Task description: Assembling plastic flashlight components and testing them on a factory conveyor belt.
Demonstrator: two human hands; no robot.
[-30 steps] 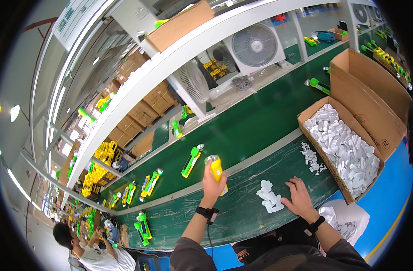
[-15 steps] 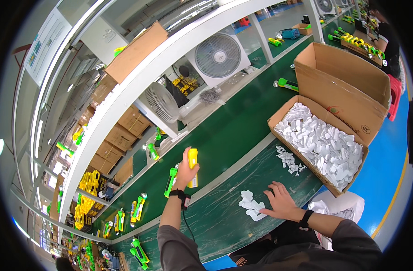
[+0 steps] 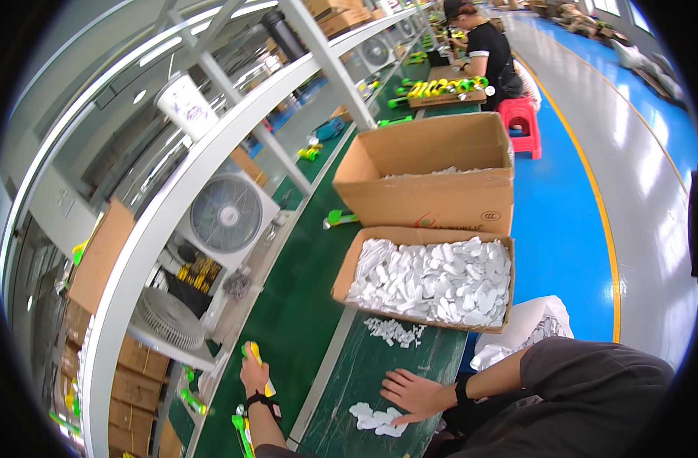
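Observation:
My left hand (image 3: 252, 374) is closed around a yellow flashlight body (image 3: 269, 386) over the green conveyor belt (image 3: 284, 320). Green-and-yellow flashlights (image 3: 242, 433) lie on the belt beside that wrist. On the dark green worktop (image 3: 341, 366), my right hand (image 3: 411, 395) rests with fingers stretched out, palm down. Its thumb reaches a small pile of flat white rounded pieces (image 3: 376, 418). Beyond it lies a scatter of smaller white bits (image 3: 395, 332). Many more flat white pieces (image 3: 433, 278) fill an open cardboard box (image 3: 340, 278) at the worktop's far end.
A taller cardboard carton (image 3: 440, 198) stands behind the box. A white sack (image 3: 524, 328) is beside the worktop at right. Fans (image 3: 225, 214) and a white shelf frame (image 3: 173, 175) line the belt's left. Farther off, a person (image 3: 486, 57) works near a red stool (image 3: 521, 126).
My view has swung right, so the boxes now sit nearer the middle. The left hand keeps its hold on the yellow flashlight body. The right hand stays by the white pieces, lying flatter.

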